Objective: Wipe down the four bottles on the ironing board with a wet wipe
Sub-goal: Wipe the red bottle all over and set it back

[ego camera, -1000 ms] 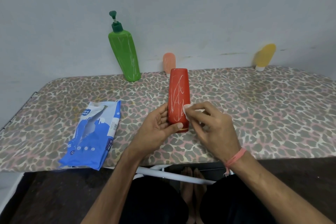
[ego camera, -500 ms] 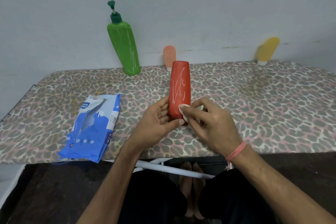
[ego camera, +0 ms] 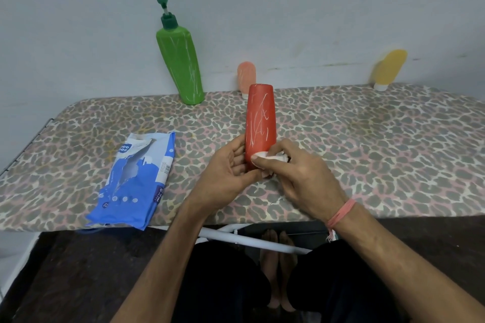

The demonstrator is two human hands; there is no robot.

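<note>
A red bottle [ego camera: 260, 118] with white scribble marks stands on the leopard-print ironing board [ego camera: 367, 144]. My left hand [ego camera: 225, 178] grips its lower part from the left. My right hand [ego camera: 299, 176] pinches a white wet wipe [ego camera: 273, 157] and presses it against the bottle's lower front. A green pump bottle [ego camera: 181, 63] with white marks stands at the back left. A small peach bottle [ego camera: 246, 76] stands behind the red one. A yellow bottle [ego camera: 388, 68] leans against the wall at the back right.
A blue wet-wipe packet [ego camera: 136, 181], torn open, lies on the board's front left. The wall [ego camera: 288, 8] runs close behind the bottles. Under the board's front edge I see a white metal leg [ego camera: 244, 240], my knees and my bare feet.
My right hand has slid the wipe leftward and a little lower across the bottle's front. The left hand keeps its grip on the bottle.
</note>
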